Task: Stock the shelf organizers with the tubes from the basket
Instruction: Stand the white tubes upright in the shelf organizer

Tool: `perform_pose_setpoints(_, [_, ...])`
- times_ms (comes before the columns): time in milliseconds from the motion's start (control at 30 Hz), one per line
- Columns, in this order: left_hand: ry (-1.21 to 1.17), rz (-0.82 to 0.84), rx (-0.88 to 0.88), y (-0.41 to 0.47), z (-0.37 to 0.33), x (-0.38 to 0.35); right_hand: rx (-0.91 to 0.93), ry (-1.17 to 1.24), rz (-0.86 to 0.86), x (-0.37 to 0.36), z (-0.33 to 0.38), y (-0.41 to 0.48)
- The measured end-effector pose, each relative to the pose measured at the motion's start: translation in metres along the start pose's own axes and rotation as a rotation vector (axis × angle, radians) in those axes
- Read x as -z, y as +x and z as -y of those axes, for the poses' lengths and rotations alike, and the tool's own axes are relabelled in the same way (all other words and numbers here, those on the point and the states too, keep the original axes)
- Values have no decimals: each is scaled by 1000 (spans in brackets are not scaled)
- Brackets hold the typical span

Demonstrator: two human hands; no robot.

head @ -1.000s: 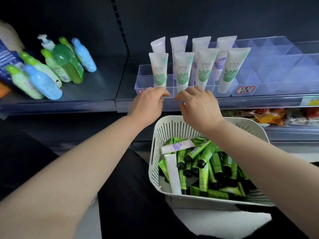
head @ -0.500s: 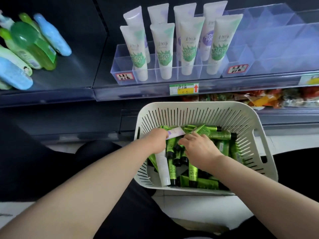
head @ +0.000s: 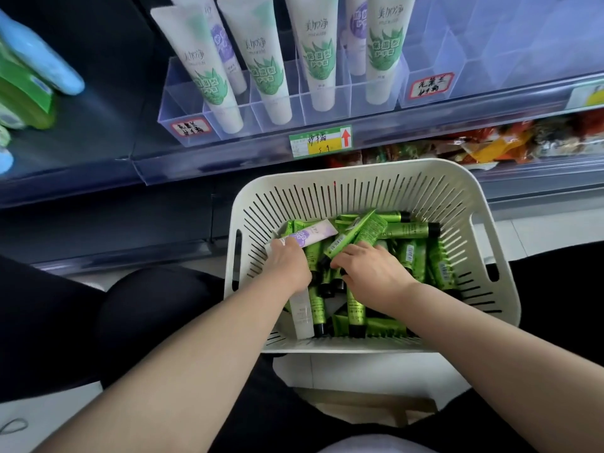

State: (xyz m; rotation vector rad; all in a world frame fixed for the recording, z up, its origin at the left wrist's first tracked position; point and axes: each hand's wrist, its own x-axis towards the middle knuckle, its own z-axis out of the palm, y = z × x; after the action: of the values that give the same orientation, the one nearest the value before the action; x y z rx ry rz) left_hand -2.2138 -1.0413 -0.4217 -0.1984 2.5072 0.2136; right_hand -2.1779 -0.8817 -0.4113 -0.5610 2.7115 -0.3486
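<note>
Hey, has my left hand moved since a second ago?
Yes. The left hand came down from the front edge of the clear plastic shelf organizer into the white slotted basket, where it holds a white-and-purple tube.

Dark shelving (head: 108, 119), apparently pale tiled floor (head: 539, 235).

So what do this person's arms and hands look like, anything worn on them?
Both are bare: the left hand and right hand wear no gloves, and no sleeve covers either arm as far as the frame shows. No watch, bracelet or ring is visible. Dark clothing covers the legs below.
</note>
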Motion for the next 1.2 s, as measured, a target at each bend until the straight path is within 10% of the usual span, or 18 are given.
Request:
perform_pose_setpoints(567, [-109,208,-44,17,17,1,-171,287,19,-11,19,24])
perform_pose_setpoints(967, [-605,320,102,6,17,9,-218,380,46,-7,24,32])
perform_pose_setpoints(1200, [-125,-134,-237,22,5,22,-257,431,-111,40,-5,18])
